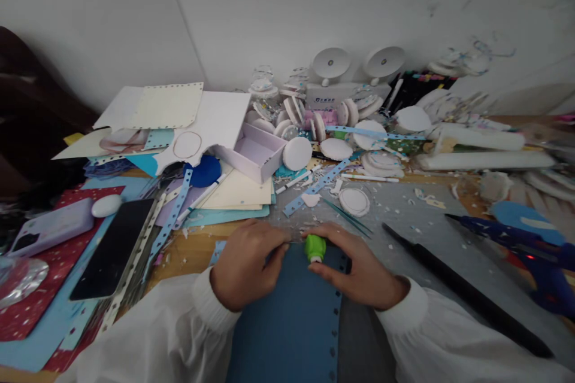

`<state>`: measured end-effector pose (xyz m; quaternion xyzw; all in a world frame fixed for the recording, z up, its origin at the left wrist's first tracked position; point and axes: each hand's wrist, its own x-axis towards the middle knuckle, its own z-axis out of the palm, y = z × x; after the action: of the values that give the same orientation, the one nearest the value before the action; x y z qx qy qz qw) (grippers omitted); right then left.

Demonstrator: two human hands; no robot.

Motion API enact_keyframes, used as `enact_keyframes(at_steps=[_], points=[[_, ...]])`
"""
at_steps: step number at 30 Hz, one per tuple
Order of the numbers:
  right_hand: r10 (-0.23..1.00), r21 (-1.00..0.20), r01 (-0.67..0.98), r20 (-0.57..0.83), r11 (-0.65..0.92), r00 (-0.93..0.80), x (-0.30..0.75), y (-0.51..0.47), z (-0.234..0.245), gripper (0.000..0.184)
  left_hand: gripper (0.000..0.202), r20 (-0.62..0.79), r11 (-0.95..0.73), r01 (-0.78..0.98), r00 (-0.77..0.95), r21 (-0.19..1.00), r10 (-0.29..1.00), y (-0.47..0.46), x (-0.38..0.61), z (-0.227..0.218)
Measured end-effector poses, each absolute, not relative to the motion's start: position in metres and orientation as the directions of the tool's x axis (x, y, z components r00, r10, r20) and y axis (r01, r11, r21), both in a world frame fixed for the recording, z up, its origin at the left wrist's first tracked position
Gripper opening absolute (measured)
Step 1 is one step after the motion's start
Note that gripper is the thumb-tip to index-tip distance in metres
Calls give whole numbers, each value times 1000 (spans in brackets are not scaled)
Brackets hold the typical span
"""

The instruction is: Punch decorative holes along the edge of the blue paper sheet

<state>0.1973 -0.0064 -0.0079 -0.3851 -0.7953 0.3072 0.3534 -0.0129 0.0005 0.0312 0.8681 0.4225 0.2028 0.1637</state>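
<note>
A blue sheet of paper (287,323) lies in front of me, with small shaped holes punched along its right edge. My right hand (354,263) grips a small green craft punch (315,246) between thumb and fingers, at the sheet's far edge. Across from it, my left hand (251,260) is closed, thumb and forefinger pinching the far edge of the same sheet. Its other fingers are curled and partly hidden. Just beyond the right hand lie teal tweezers (345,215) and a white disc (354,201).
At right are a black stick-like tool (471,293) and a blue glue gun (525,245) with a red light. A phone (112,248) and paper sheets lie at left. Behind are a lilac box (258,152), several white discs and punched strips (318,185). Scraps litter the grey mat (404,197).
</note>
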Motion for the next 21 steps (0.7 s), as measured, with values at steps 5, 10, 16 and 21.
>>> enact_keyframes(at_steps=[5,10,16,21], points=[[844,-767,411,307,493,-440,196,-6,-5,35,16,213,-588,665,560,461,800,1,-14,31],[864,-768,436,297,469,-407,197,-7,-10,36,16,218,-589,661,559,465,800,0,-14,33],[882,-789,445,248,424,-400,198,-6,-12,36,16,223,-593,659,561,464,797,1,-14,31],[880,-795,438,238,419,-410,198,-4,-10,35,19,268,-618,666,560,417,784,0,-12,37]])
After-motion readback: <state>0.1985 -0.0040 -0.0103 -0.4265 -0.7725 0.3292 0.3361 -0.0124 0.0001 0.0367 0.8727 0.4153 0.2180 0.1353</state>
